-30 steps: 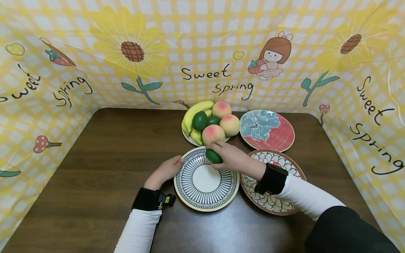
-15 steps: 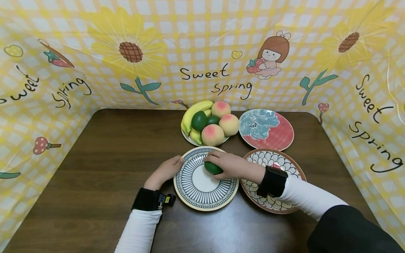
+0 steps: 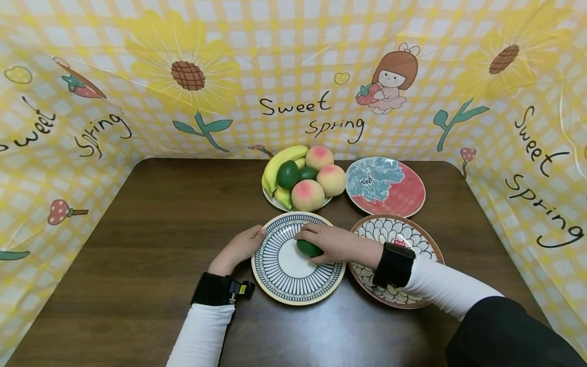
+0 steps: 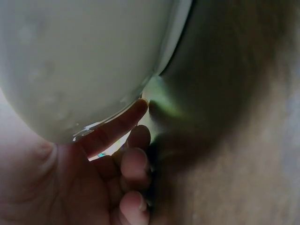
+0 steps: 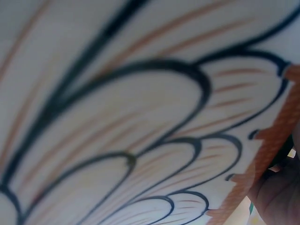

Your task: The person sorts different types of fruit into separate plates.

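Observation:
In the head view, my left hand holds the left rim of a white plate with blue-black line patterns. The left wrist view shows that plate's pale underside with my curled fingers under its edge. My right hand grips a smooth, dark green avocado low over the plate's middle, its fingers curled over the top. Whether the avocado touches the plate cannot be made out. In the right wrist view, a brown-rimmed petal-patterned plate fills most of the picture, with part of my palm at lower right.
Behind the line-patterned plate stands a dish with bananas, several peaches and two more avocados. At right are the petal-patterned plate, under my right forearm, and a red-and-blue floral plate. A yellow checked cloth surrounds the table.
My right hand has brought the avocado toward me and down, from the plate's far rim to its middle. My left hand stays at the rim.

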The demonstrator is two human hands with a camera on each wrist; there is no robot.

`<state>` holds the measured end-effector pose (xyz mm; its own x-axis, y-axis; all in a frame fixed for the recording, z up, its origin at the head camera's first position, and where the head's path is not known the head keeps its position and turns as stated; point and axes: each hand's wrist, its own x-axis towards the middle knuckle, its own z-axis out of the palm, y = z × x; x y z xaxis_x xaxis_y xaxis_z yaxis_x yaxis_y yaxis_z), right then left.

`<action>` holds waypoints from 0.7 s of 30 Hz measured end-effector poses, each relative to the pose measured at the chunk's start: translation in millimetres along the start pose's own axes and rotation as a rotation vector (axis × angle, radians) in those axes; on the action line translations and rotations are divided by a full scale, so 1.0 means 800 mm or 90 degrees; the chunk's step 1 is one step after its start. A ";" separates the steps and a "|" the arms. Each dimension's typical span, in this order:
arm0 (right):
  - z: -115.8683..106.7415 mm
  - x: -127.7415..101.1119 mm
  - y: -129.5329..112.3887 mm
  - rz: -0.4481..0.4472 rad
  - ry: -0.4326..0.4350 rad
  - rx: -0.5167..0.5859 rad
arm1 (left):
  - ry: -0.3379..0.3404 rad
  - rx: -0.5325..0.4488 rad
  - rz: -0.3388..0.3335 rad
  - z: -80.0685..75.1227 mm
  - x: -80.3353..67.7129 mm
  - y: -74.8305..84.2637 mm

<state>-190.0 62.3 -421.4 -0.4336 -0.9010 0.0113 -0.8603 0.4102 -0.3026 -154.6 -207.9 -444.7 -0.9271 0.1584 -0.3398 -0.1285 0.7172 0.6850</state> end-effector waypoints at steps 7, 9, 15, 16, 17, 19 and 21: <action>0.002 0.000 0.001 0.008 -0.002 0.003 | -0.006 -0.013 -0.011 -0.001 0.000 0.001; 0.002 0.001 0.001 0.008 -0.002 0.002 | -0.006 -0.012 -0.010 -0.001 0.000 0.002; 0.001 0.000 0.000 0.011 -0.008 -0.003 | -0.005 -0.011 -0.010 -0.001 -0.002 0.002; 0.000 0.000 0.000 0.015 -0.010 -0.002 | -0.004 -0.007 -0.007 -0.001 -0.002 0.002; 0.000 0.000 -0.001 0.017 -0.012 0.000 | -0.004 -0.010 -0.009 -0.001 -0.002 0.003; -0.002 -0.001 -0.002 0.021 -0.016 0.002 | -0.003 -0.010 -0.009 -0.001 -0.002 0.002; -0.003 -0.001 -0.003 0.023 -0.018 0.003 | -0.004 -0.007 -0.008 -0.002 -0.002 0.003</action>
<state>-188.3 62.5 -418.5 -0.4566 -0.8893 -0.0265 -0.8429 0.4420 -0.3068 -154.0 -207.4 -441.9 -0.9231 0.1530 -0.3527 -0.1445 0.7120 0.6872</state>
